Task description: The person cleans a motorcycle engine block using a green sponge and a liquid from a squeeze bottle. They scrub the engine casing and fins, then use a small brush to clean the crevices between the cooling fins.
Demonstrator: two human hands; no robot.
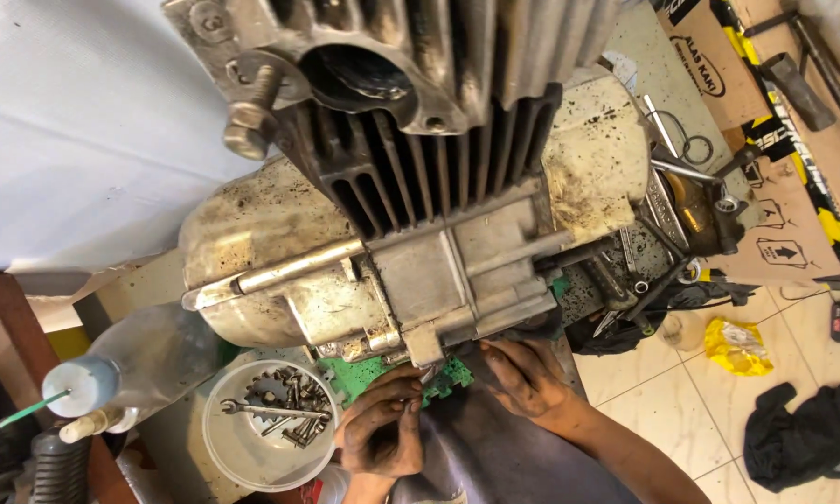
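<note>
Lower left: white bowl (216,446) of bolts and a wrench. Centre: greasy motorcycle engine (410,233), likely heavy, rigid, slick; grip by crankcase edges, not fins. Left hand (382,434) pinches something small, unclear. Right hand (522,373) fingertips touch the case underside; grip hidden.

We see a grimy grey metal engine block with dark cooling fins (410,233). Beneath its lower edge, our greasy left hand (382,434) pinches something small and our right hand (522,373) touches the casing. A white plastic bowl of bolts (219,448) sits just beside the left hand.
</note>
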